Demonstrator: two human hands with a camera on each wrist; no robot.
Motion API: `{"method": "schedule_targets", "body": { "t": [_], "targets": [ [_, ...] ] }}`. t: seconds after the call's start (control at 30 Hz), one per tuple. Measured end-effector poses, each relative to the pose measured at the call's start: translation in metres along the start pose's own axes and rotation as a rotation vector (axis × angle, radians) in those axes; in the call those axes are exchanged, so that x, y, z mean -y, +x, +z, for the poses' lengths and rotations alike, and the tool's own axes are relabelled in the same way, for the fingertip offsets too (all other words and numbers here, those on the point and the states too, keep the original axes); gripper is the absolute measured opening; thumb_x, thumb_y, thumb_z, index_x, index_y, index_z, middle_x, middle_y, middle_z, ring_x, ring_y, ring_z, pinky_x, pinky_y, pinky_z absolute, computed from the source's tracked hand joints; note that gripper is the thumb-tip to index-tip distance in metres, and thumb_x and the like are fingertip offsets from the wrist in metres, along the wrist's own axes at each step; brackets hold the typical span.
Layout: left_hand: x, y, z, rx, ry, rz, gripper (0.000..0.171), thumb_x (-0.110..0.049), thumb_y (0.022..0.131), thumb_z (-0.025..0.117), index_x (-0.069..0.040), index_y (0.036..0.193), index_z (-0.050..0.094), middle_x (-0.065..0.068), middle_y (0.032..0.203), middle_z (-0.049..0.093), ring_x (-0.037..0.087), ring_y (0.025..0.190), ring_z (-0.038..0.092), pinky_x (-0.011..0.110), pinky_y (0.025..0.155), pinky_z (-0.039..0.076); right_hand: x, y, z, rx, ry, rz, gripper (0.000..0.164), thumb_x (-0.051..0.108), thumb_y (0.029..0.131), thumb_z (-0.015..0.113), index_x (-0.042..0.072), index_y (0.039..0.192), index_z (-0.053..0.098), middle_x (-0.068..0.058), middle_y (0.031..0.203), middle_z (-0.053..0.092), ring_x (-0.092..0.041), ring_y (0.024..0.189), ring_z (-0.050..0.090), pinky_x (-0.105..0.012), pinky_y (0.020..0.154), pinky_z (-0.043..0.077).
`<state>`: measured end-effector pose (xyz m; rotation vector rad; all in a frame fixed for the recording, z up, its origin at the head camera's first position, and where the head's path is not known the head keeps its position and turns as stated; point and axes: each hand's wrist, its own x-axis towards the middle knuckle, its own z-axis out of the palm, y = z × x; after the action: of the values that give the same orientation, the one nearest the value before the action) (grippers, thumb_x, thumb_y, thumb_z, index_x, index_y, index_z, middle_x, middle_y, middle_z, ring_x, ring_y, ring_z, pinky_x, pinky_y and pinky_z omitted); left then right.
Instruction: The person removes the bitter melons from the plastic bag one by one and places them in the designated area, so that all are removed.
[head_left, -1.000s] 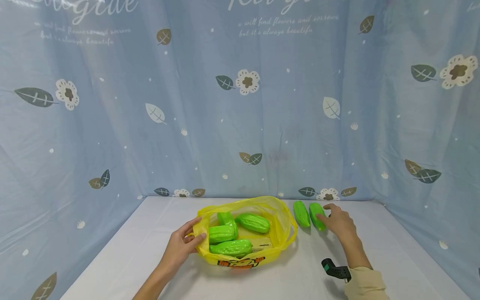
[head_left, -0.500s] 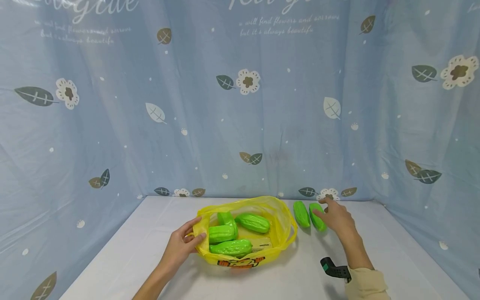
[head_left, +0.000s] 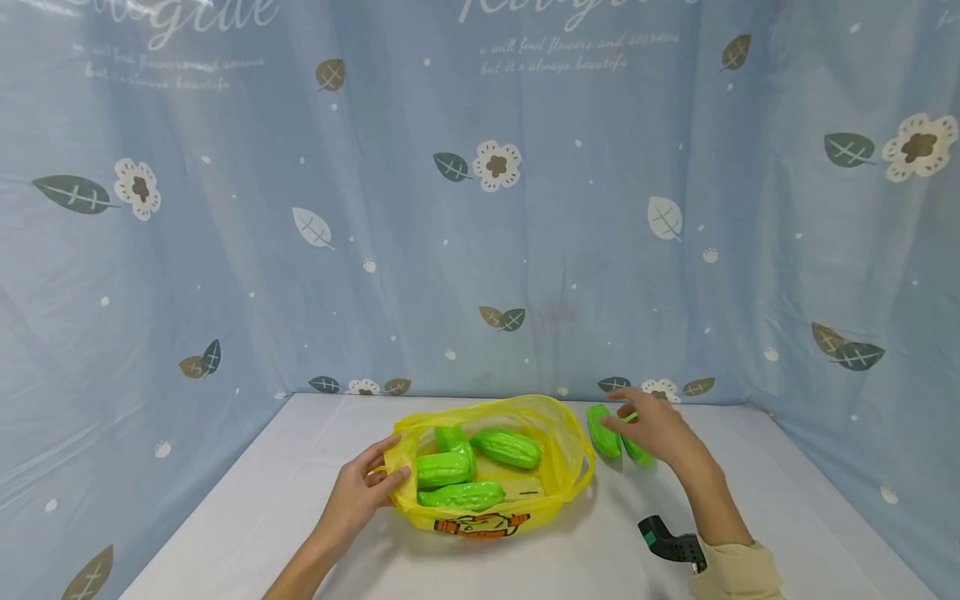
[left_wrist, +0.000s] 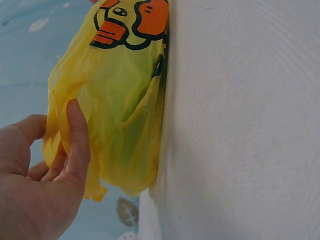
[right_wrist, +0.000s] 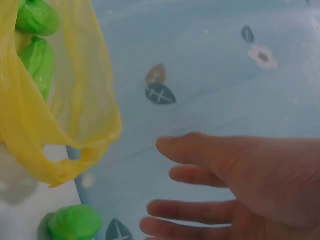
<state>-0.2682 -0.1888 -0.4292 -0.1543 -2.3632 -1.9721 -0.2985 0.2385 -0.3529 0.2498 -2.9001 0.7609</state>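
A yellow plastic bag (head_left: 420,515) with a cartoon print lies on its base with its mouth wide. My left hand (head_left: 355,493) grips the left edge of that mouth between thumb and fingers; in the left wrist view the thin film (left_wrist: 110,95) is bunched there. Several ridged green bitter melons (head_left: 506,447) are inside. Right of the bag, two more lie side by side: a left bitter melon (head_left: 602,432) and a right bitter melon (head_left: 639,454), partly hidden by my right hand (head_left: 663,431). That hand hovers above them, fingers extended, holding nothing in the right wrist view.
A white-covered table (head_left: 600,550) bears everything. A blue patterned curtain (head_left: 405,275) rises behind it and at both sides. A black wrist-camera mount (head_left: 670,544) sticks out from the right forearm, beside a beige sleeve (head_left: 735,569).
My right hand has moved left, from beside the right bitter melon to above the pair. The left hand and the bag have hardly moved.
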Motion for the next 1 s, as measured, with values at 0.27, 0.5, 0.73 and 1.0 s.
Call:
{"method": "schedule_targets", "body": {
  "t": [0.27,0.5,0.73,1.0],
  "targets": [
    [-0.001,-0.001,0.0,0.004,0.0,-0.006,0.06,-0.027,0.088,0.074,-0.019,0.143,0.051,0.019,0.14,0.055,0.024,0.103,0.069,0.031,0.069,0.062,0.023,-0.001,0.006,0.092,0.057,-0.199,0.047,0.034,0.093,0.068,0.01,0.132,0.058,-0.015,0.113,0.068,-0.026,0.096,0.067,-0.041,0.077,0.059],
    [-0.001,-0.001,0.001,0.002,0.002,-0.005,0.06,-0.026,0.088,0.074,-0.019,0.143,0.051,0.019,0.139,0.056,0.023,0.101,0.07,0.03,0.068,0.062,0.038,0.001,0.017,0.103,0.038,-0.285,0.045,0.032,0.092,0.068,0.009,0.131,0.059,-0.012,0.118,0.067,-0.027,0.103,0.065,-0.04,0.08,0.058],
    [0.0,-0.001,0.002,0.001,-0.004,-0.005,0.06,-0.024,0.088,0.074,-0.019,0.143,0.051,0.02,0.137,0.057,0.022,0.098,0.07,0.031,0.067,0.062,0.049,0.0,0.023,0.085,0.006,-0.334,0.038,0.028,0.091,0.07,0.012,0.125,0.062,-0.006,0.112,0.069,-0.026,0.1,0.066,-0.037,0.079,0.058],
    [0.001,0.0,0.002,0.004,-0.007,-0.009,0.06,-0.025,0.088,0.074,-0.019,0.143,0.051,0.02,0.138,0.056,0.024,0.101,0.07,0.031,0.068,0.062,0.057,0.002,0.032,0.095,0.006,-0.37,0.038,0.027,0.09,0.071,0.012,0.124,0.062,-0.004,0.111,0.069,-0.026,0.099,0.066,-0.037,0.081,0.059]
  ]
}}
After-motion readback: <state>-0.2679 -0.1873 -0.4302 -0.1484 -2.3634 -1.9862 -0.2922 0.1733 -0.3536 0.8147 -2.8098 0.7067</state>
